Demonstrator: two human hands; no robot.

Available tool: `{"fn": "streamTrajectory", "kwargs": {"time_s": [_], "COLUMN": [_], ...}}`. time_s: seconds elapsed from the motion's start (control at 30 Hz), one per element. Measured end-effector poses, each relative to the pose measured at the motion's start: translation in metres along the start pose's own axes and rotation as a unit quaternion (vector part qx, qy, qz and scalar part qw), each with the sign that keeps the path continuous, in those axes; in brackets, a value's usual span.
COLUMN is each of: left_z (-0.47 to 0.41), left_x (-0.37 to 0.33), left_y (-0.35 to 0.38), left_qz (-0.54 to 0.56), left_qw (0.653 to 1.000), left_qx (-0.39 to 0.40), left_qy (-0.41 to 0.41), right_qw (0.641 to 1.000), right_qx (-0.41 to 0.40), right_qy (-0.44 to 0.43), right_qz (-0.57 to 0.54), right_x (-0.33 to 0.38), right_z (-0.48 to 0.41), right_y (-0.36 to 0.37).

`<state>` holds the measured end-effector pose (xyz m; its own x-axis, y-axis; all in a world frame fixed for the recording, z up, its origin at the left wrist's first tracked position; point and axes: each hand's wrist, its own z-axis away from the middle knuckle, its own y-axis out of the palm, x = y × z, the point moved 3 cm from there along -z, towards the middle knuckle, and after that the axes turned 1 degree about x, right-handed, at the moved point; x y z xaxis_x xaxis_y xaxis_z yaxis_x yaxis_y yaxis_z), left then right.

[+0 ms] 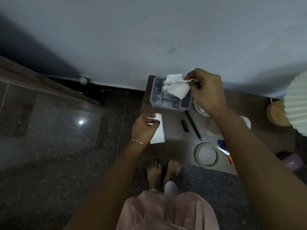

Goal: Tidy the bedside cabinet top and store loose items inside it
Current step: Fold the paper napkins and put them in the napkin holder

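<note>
The dark brown bedside cabinet top (176,146) stands against the wall. At its back left corner sits a grey compartmented organiser box (155,98). My right hand (207,92) is above that box, pinching a crumpled white tissue (177,87) that hangs over it. My left hand (145,128) is at the cabinet's left edge, holding a folded white paper (158,133) that lies flat there. A black pen (193,126) and its cap (184,126) lie in the middle of the top.
A round tape roll (206,154) sits near the front edge, beside orange-handled scissors (226,155) and a small blue item (221,143). Glass dishes (200,107) lie under my right forearm. A lamp with a pleated white shade (297,100) stands at right. My bare feet (163,173) are on the dark stone floor.
</note>
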<state>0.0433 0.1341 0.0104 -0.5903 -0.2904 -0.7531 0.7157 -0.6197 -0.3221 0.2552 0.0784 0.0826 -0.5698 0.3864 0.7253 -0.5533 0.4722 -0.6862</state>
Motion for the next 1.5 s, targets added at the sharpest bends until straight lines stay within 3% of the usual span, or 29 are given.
{"fn": "streamTrajectory", "kwargs": {"time_s": [0.27,0.5,0.63,0.8,0.97,1.03,1.23,1.5], "left_z": [0.006,0.004,0.004,0.002,0.003,0.005,0.004,-0.004], "left_x": [0.025,0.026,0.029,0.035,0.035,0.035,0.043,0.055], "left_y": [0.001,0.005,0.006,0.003,0.000,0.000,0.009,0.020], "left_qz": [0.022,0.017,0.014,0.000,-0.014,-0.016,-0.021,0.000], "left_qw": [0.997,0.995,0.994,0.993,0.993,0.993,0.993,0.983], "left_qx": [0.013,0.015,0.011,-0.025,-0.049,-0.053,-0.026,-0.014], "left_qy": [-0.072,-0.093,-0.105,-0.111,-0.107,-0.105,-0.115,-0.180], "right_qw": [0.989,0.967,0.970,0.989,0.992,0.987,0.968,0.942], "right_qx": [0.041,0.111,0.082,0.035,-0.112,-0.127,0.112,0.107], "right_qy": [-0.098,-0.112,-0.111,-0.039,0.046,0.099,0.221,0.299], "right_qz": [0.107,0.201,0.202,0.138,0.044,0.011,-0.046,-0.107], "right_x": [0.001,-0.002,-0.003,-0.013,-0.005,-0.003,-0.012,-0.023], "right_z": [0.001,-0.001,0.001,0.010,0.057,0.090,0.157,0.146], "right_y": [0.030,0.044,0.044,0.037,0.028,0.041,0.117,0.143]}}
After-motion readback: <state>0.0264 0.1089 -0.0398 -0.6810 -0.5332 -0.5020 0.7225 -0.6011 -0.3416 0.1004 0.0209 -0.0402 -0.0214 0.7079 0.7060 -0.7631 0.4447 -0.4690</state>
